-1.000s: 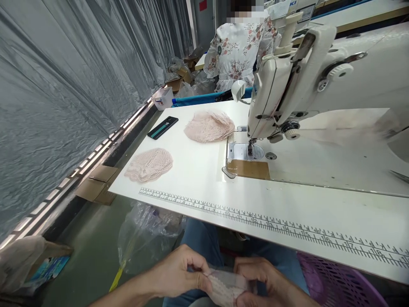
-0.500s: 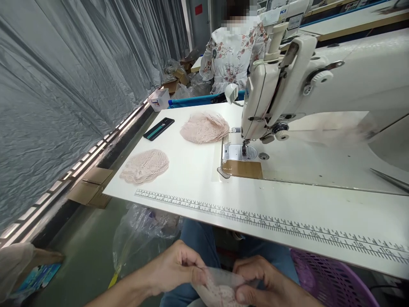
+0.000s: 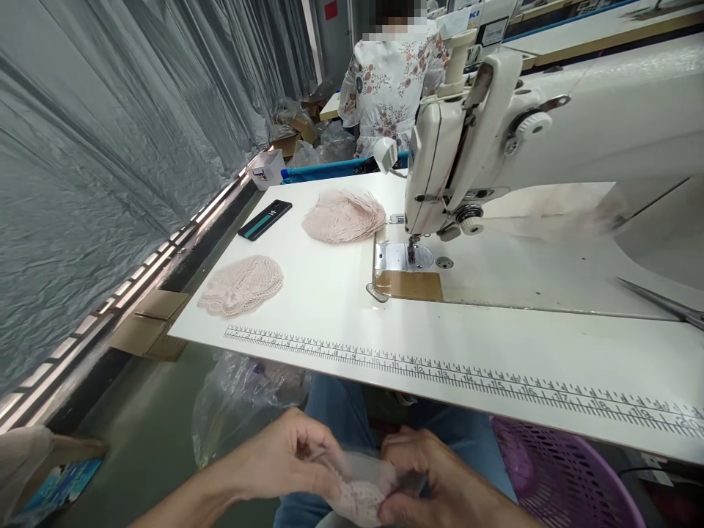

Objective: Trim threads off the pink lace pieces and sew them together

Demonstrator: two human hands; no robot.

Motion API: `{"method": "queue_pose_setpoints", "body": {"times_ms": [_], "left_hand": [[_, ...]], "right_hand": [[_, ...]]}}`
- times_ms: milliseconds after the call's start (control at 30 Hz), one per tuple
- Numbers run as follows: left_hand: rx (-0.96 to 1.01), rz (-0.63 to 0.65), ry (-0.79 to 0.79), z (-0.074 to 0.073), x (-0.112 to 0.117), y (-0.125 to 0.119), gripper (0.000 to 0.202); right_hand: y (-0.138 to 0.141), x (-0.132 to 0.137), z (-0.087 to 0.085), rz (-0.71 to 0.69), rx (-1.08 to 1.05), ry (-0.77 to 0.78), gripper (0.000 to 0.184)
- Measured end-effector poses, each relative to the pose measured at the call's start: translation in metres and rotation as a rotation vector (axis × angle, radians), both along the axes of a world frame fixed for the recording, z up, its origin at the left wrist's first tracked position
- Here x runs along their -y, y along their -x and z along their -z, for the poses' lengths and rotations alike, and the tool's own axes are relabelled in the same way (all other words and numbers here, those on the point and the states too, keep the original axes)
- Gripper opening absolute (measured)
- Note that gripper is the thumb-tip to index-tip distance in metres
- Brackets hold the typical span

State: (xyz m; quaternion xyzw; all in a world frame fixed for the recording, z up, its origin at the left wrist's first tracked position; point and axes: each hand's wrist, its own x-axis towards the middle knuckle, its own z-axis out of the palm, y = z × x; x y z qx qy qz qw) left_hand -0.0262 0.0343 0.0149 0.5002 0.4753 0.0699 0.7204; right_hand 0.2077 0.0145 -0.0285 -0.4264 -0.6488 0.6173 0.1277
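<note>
Over my lap, below the table's front edge, a sheer pale pink lace piece [image 3: 360,499] is stretched between both hands. My left hand [image 3: 300,458] pinches its left side between thumb and fingers. On the other side my right hand [image 3: 421,469] is closed on it, thumb in front. The lower part of the piece runs out of the frame. On the white table lie a scalloped lace piece [image 3: 242,286] at the left and a stack of similar pink lace pieces [image 3: 344,217] near the sewing machine's needle plate [image 3: 393,257].
The white sewing machine [image 3: 495,139] spans the table's right side, with metal scissors [image 3: 660,299] beside it. A phone [image 3: 265,220] lies at the back left. A ruler strip [image 3: 440,374] follows the front edge. A purple basket [image 3: 577,477] stands below right. Another person [image 3: 390,88] is beyond the table.
Both hands have shifted slightly left in view, still gripping the lace piece. The whole scene has moved a little left as the camera turned. Things on the table stay in place.
</note>
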Motion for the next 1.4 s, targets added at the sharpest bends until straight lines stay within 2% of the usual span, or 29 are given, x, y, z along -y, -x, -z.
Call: {"method": "queue_pose_setpoints", "body": {"times_ms": [100,200,333,467,567,667,733,833,933,1033,1133,1267,1400], "left_hand": [[-0.090,0.124,-0.061,-0.005,-0.004,-0.009,0.038],[-0.180,0.186,-0.097,-0.001,-0.006,-0.017,0.035],[-0.106,0.161,0.024,0.007,-0.007,-0.017,0.035],[-0.021,0.106,0.139,0.009,-0.010,-0.012,0.033],[-0.036,0.087,0.141,0.010,-0.013,-0.008,0.030],[-0.068,0.083,0.127,0.011,-0.013,-0.005,0.027],[-0.079,0.085,0.123,0.012,-0.012,-0.003,0.026],[-0.083,0.105,0.102,0.011,-0.011,-0.001,0.024],[-0.068,0.145,0.078,0.009,-0.012,0.001,0.021],[-0.067,0.147,0.085,0.009,-0.012,-0.001,0.021],[-0.070,0.097,0.129,0.011,-0.009,-0.005,0.024],[-0.055,0.038,0.200,0.013,-0.006,-0.006,0.028],[-0.051,0.109,0.161,0.012,-0.007,-0.003,0.027]], "right_hand": [[0.008,-0.005,-0.005,-0.049,0.019,0.022,0.004],[0.011,-0.007,0.004,-0.038,-0.090,0.087,0.006],[0.000,-0.014,0.017,-0.092,-0.237,0.203,0.022],[-0.012,-0.020,0.018,-0.128,-0.311,0.286,0.036],[-0.014,-0.017,0.015,-0.107,-0.224,0.198,0.039],[-0.009,-0.012,0.011,-0.092,-0.070,0.052,0.030],[-0.006,-0.009,0.010,-0.084,-0.038,0.032,0.022],[-0.003,-0.011,0.013,-0.074,-0.102,0.075,0.017],[-0.005,-0.015,0.018,-0.100,-0.225,0.155,0.027],[-0.009,-0.017,0.021,-0.135,-0.292,0.170,0.033],[-0.008,-0.014,0.021,-0.151,-0.301,0.134,0.033],[-0.004,-0.009,0.023,-0.094,-0.233,0.075,0.031],[-0.004,-0.010,0.025,-0.143,-0.313,0.186,0.041]]}}
